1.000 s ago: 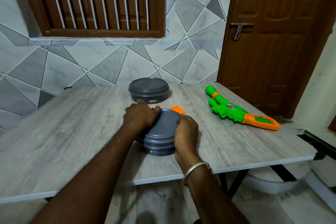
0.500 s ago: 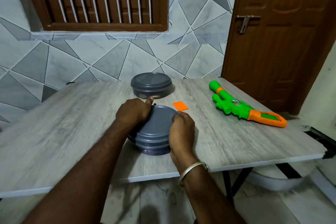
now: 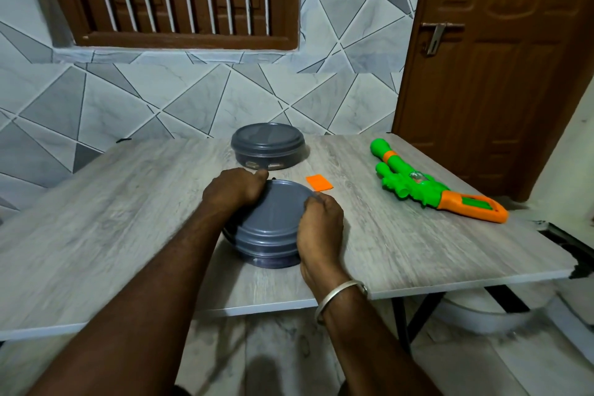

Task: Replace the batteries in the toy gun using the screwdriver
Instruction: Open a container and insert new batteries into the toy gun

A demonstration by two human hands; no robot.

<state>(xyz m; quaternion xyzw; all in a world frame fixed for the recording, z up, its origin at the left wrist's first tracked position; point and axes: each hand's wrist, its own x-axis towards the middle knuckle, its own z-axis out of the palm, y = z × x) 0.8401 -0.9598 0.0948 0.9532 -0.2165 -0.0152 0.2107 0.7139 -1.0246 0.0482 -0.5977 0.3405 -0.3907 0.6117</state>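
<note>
A round grey lidded container (image 3: 270, 222) sits near the table's front edge. My left hand (image 3: 233, 188) grips its lid rim on the far left side, and my right hand (image 3: 318, 222) grips the rim on the right. The green and orange toy gun (image 3: 427, 183) lies at the right of the table, barrel pointing away. A small orange cover piece (image 3: 319, 182) lies flat between the container and the gun. No screwdriver or batteries show.
A second grey lidded container (image 3: 267, 146) stands behind the first, near the tiled wall. The grey wood-grain table (image 3: 112, 202) ends at a front edge just below my wrists. A brown door (image 3: 501, 74) stands at the right.
Both hands have stayed on the near container's lid rim. The camera has tilted, shifting the scene; the container looks slightly closer to the far one.
</note>
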